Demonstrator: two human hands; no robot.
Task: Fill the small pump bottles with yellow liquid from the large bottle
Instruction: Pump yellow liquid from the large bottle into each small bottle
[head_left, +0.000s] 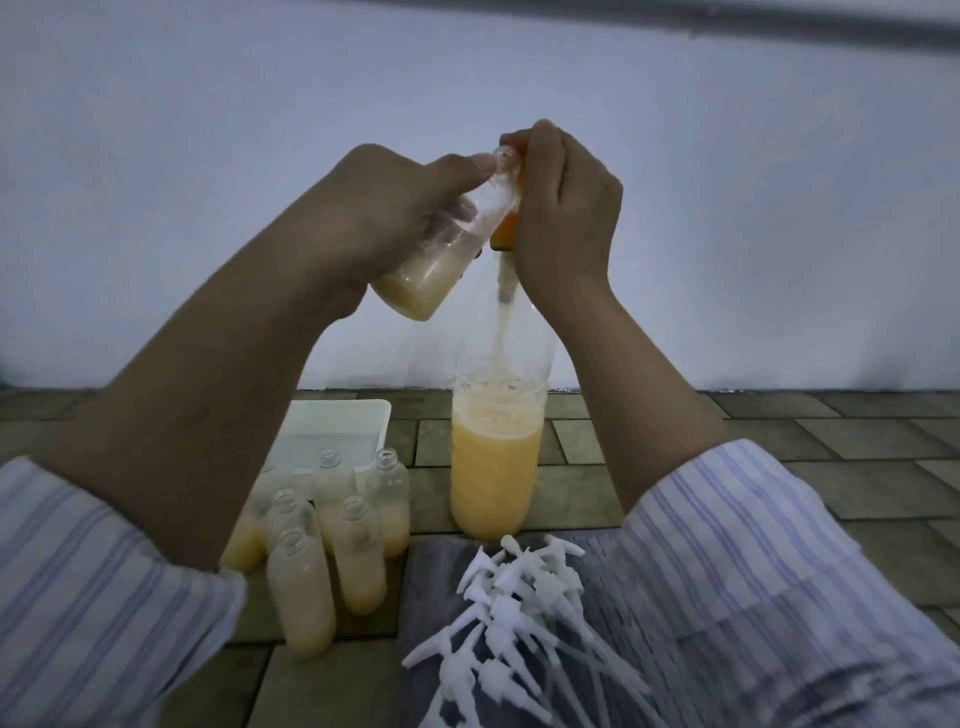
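Up against a pale blank wall (208, 182), both bare forearms rise from rolled striped shirt sleeves (93, 587) and meet high above a floor of brown tiles (831, 431). Between them, standing upright on the tiles, is the tall clear plastic large bottle (496, 457), roughly half full of cloudy yellow liquid with froth on top; a pale dip tube hangs down into its neck from the orange pump head (506, 228) above it. Behind it to the left sits a white rectangular plastic tub (343, 421). In front of the tub stands a cluster of small clear pump bottles (332, 540), uncapped, each holding yellow liquid in its lower part. To their right, on grey cloth (649, 613), lies a loose heap of white plastic pump tops with long thin tubes (519, 618).

The left hand (374, 218) is lifted with the wrist bent, back of the hand toward the camera. Its grip is closed round one small clear bottle (447, 254), thumb lying along the neck, the bottle tilted so its open mouth points up and right toward the orange pump head, with yellow liquid pooled at its base. The right hand (566, 213) is raised just beside it, wrist upright, fingers curled tightly over the orange pump head, thumb tip near the small bottle's mouth
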